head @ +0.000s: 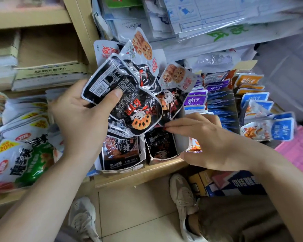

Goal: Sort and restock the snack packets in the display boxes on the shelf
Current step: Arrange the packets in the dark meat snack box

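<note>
My left hand (80,112) grips a fanned bunch of snack packets (129,95), black ones and white ones printed with lotus root slices, thumb pressed on the black back of the front packet. My right hand (201,137) pinches the lower edge of a black packet (171,105) in that bunch, fingertips just above the middle display box. Below stand two open display boxes: one with black steak-print packets (121,151), one with black packets (161,145).
Purple, blue and orange packets fill display boxes (222,102) on the right. Large white and green bags (23,151) lie at the left. The wooden shelf edge (138,173) runs below the boxes. My shoes (182,194) stand on the tiled floor.
</note>
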A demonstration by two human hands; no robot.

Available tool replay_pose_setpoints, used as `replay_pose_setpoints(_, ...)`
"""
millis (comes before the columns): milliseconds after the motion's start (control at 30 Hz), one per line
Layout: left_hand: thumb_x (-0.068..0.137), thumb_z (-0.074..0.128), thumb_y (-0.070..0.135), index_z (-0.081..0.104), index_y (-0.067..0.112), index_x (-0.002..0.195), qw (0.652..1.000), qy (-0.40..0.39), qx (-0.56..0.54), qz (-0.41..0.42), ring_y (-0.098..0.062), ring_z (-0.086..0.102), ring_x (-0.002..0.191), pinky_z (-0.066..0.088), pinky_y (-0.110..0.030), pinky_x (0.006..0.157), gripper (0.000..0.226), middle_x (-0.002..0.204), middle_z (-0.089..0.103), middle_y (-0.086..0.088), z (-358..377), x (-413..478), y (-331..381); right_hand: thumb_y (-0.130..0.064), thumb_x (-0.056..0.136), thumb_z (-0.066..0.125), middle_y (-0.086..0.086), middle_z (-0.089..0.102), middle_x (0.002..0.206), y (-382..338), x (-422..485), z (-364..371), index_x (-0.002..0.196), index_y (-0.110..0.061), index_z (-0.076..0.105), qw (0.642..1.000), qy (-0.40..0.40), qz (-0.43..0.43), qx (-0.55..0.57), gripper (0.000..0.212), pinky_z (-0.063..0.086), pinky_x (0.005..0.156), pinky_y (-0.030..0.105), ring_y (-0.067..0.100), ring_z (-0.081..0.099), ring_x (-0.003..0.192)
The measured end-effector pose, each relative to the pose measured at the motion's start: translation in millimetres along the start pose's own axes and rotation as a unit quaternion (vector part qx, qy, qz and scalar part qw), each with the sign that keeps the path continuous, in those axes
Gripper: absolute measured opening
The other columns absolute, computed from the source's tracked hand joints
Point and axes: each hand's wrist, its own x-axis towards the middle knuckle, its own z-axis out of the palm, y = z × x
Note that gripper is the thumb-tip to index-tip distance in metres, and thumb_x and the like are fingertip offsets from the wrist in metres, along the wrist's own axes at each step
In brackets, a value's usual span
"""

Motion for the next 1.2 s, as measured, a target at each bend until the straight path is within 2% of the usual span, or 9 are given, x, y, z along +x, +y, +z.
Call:
replay_pose_setpoints(100, 0.076, 0.086, 0.013, 0.078, 0.031, 0.091, 0.999, -0.004, -0.042, 0.022, -0.023, 0.076, 0.093, 0.061, -0.046, 0.082, 0.024, 0.096, 0.079, 0.002, 4, -1, 10, -0.036, 0.092, 0.067, -0.039, 0.045, 0.134, 5, -2, 0, 0.127, -0.040, 0.065, 0.999, -0.002, -0.036, 0.017, 0.035, 0.011, 0.109, 0.024, -0.036, 0.002, 0.122)
replay_pose_setpoints(167, 0.075, 0.085, 0.004, 0.078, 0.031, 0.088, 0.996, 0.004, -0.093, 0.010, -0.024, 0.076, 0.092, 0.061, -0.044, 0.083, 0.030, 0.095, 0.079, 0.002, 8, -1, 16, -0.030, 0.090, 0.072, -0.028, 0.066, 0.120, 6, 0, -3, 0.112, -0.035, 0.075, 0.992, 0.079, -0.032, 0.089, 0.022, 0.028, 0.104, 0.009, -0.023, 0.040, 0.121)
replay_pose_setpoints(267, 0.075, 0.083, -0.002, 0.077, 0.025, 0.089, 0.992, 0.018, -0.124, -0.008, -0.023, 0.076, 0.089, 0.061, -0.040, 0.078, 0.031, 0.093, 0.079, 0.001, 14, -3, 21, -0.020, 0.090, 0.074, -0.013, 0.074, 0.107, 8, 3, -11, 0.108, -0.024, 0.074, 0.939, 0.258, -0.005, 0.226, 0.019, 0.055, 0.087, 0.024, 0.004, 0.068, 0.101)
replay_pose_setpoints(500, 0.078, 0.086, 0.010, 0.076, 0.026, 0.093, 0.997, -0.026, -0.035, 0.068, -0.010, 0.076, 0.082, 0.060, -0.032, 0.070, 0.023, 0.088, 0.078, 0.012, 32, -29, 35, -0.023, 0.086, 0.070, -0.011, 0.057, 0.143, -16, -1, -6, 0.147, -0.033, 0.046, 0.849, 0.297, -0.080, 0.429, 0.067, 0.056, 0.091, 0.028, 0.012, 0.063, 0.120)
replay_pose_setpoints(633, 0.079, 0.085, 0.018, 0.079, 0.025, 0.101, 0.982, -0.154, 0.056, 0.091, 0.001, 0.072, 0.082, 0.056, -0.021, 0.071, 0.023, 0.089, 0.076, 0.020, 42, -40, 34, -0.025, 0.099, 0.057, -0.039, 0.065, 0.114, -12, 2, -3, 0.143, -0.039, 0.046, 0.850, 0.237, -0.050, 0.468, 0.048, 0.046, 0.084, 0.004, -0.020, 0.057, 0.110)
replay_pose_setpoints(767, 0.082, 0.083, 0.019, 0.075, 0.030, 0.114, 0.938, -0.325, 0.110, 0.054, 0.008, 0.068, 0.097, 0.051, -0.014, 0.082, 0.035, 0.103, 0.075, 0.023, 36, -41, 26, -0.021, 0.099, 0.065, -0.017, 0.068, 0.127, 3, 0, -2, 0.150, -0.034, 0.044, 0.919, 0.207, -0.020, 0.335, 0.057, 0.048, 0.099, 0.021, 0.000, 0.059, 0.122)
replay_pose_setpoints(867, 0.082, 0.081, 0.009, 0.065, 0.027, 0.131, 0.918, -0.387, 0.075, 0.046, 0.002, 0.064, 0.113, 0.053, -0.023, 0.096, 0.055, 0.122, 0.069, 0.020, 25, -40, 23, -0.026, 0.093, 0.072, -0.027, 0.064, 0.117, 9, 4, 1, 0.147, -0.044, 0.042, 0.937, 0.256, 0.011, 0.236, 0.064, 0.043, 0.085, 0.018, -0.002, 0.059, 0.104)
replay_pose_setpoints(1067, 0.080, 0.080, 0.007, 0.059, 0.043, 0.129, 0.955, -0.242, 0.119, 0.120, 0.000, 0.066, 0.106, 0.054, -0.017, 0.088, 0.064, 0.128, 0.061, 0.031, 3, -45, 15, -0.035, 0.086, 0.078, -0.013, 0.052, 0.117, 7, 17, 12, 0.151, -0.040, 0.037, 0.926, 0.336, 0.062, 0.163, 0.077, 0.042, 0.072, 0.007, -0.003, 0.053, 0.088)
replay_pose_setpoints(1200, 0.083, 0.079, 0.021, 0.057, 0.028, 0.141, 0.938, -0.208, 0.247, 0.125, -0.006, 0.056, 0.123, 0.051, -0.038, 0.104, 0.062, 0.140, 0.050, 0.024, -3, -34, -1, -0.030, 0.084, 0.081, -0.009, 0.051, 0.105, 1, 22, 18, 0.130, -0.026, 0.057, 0.922, 0.374, 0.041, 0.094, 0.052, 0.044, 0.070, 0.025, -0.001, 0.053, 0.076)
